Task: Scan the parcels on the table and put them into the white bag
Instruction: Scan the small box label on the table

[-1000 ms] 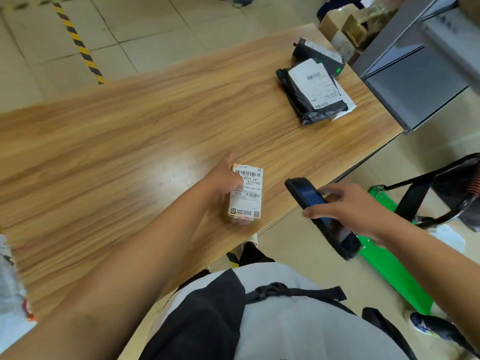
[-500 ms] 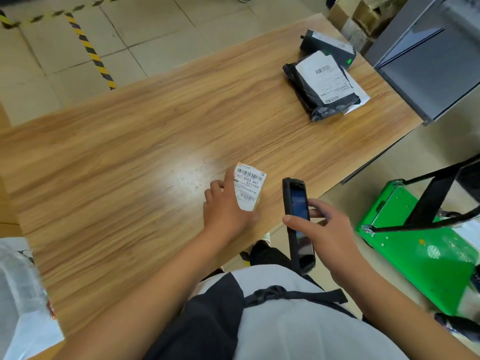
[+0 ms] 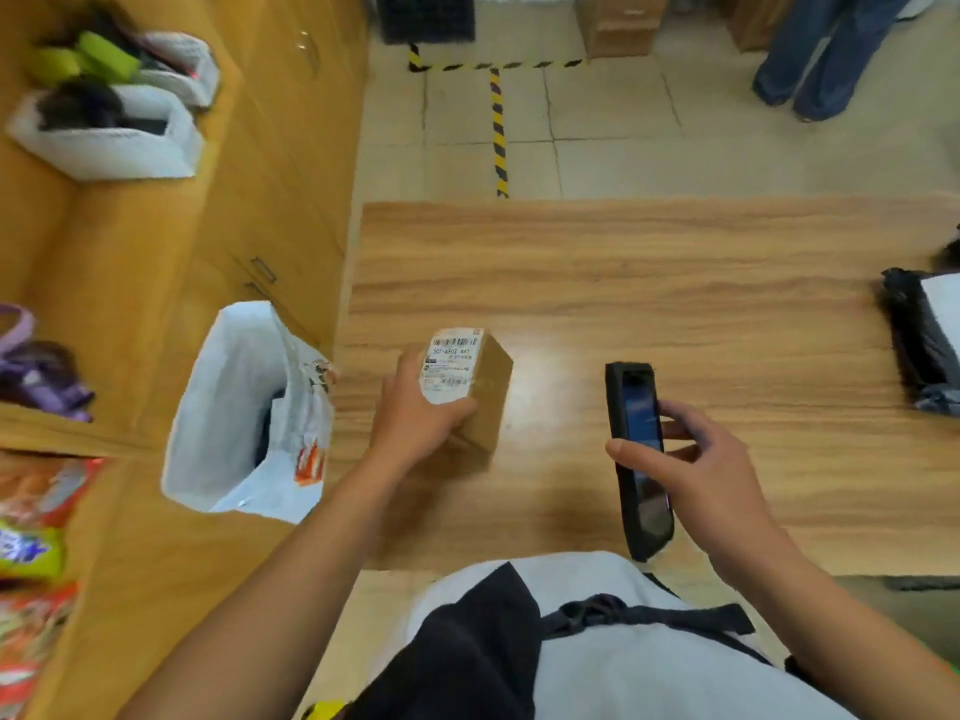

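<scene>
My left hand [image 3: 415,413] grips a small brown cardboard parcel [image 3: 480,394] with a white barcode label on top, held just above the wooden table [image 3: 675,283] near its left end. My right hand [image 3: 696,470] holds a black handheld scanner [image 3: 636,454] with its screen facing up, to the right of the parcel. The white bag [image 3: 234,407] stands open on the floor just left of the table's edge, with dark items inside. A black plastic parcel [image 3: 919,345] with a white label lies at the table's right edge, partly cut off.
Wooden cabinets [image 3: 270,174] run along the left, with white bins [image 3: 109,132] of items on top. Colourful packets [image 3: 36,537] lie at the lower left. A person's legs in jeans [image 3: 821,54] stand on the tiled floor beyond the table.
My view has swung left, bringing the white bag and cabinets into sight. My left hand has carried the small parcel leftward toward the bag; my right hand still holds the scanner.
</scene>
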The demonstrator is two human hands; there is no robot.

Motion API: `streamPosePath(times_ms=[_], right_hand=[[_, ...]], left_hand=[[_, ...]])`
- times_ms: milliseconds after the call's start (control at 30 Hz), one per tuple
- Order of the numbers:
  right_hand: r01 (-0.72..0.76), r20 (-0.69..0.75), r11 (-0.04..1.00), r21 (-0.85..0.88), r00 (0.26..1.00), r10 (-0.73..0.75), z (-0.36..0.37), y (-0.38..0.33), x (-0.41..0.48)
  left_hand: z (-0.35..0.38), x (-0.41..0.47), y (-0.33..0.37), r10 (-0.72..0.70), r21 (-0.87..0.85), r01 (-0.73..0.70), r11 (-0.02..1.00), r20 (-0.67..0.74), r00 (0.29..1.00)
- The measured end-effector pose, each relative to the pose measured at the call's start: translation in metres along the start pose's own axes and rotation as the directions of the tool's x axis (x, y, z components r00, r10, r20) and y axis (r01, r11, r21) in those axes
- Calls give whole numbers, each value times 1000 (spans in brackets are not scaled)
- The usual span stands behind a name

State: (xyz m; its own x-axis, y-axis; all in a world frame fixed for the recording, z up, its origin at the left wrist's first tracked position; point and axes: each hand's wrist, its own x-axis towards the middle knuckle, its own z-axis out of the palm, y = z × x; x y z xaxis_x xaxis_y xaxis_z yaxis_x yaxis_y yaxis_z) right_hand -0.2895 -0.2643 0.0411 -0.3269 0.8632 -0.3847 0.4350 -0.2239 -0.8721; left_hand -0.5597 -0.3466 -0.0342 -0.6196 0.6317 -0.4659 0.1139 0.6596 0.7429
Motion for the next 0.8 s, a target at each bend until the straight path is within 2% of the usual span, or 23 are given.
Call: streamPosePath(times_ms=[100, 200, 333, 533, 800], right_hand=[[62, 139, 997, -40, 989, -56, 34, -18, 8], [119, 247, 991, -61, 964, -101, 62, -30, 13], [160, 318, 984, -72, 939, -130, 85, -38, 16], [159, 319, 978, -133, 941, -110, 88, -27, 14], [120, 241, 977, -178, 968, -75, 73, -21, 10]], left_hand=[[-66, 14, -24, -51, -76, 36, 997, -208, 977], [-126, 25, -49, -112, -58, 97, 994, -384, 917], [-191, 42, -79, -183, 4, 217, 976, -519, 835], [-236, 63, -109, -243, 32, 315, 948, -565, 789], [-240, 71, -124, -344, 19, 423, 906, -549, 762]])
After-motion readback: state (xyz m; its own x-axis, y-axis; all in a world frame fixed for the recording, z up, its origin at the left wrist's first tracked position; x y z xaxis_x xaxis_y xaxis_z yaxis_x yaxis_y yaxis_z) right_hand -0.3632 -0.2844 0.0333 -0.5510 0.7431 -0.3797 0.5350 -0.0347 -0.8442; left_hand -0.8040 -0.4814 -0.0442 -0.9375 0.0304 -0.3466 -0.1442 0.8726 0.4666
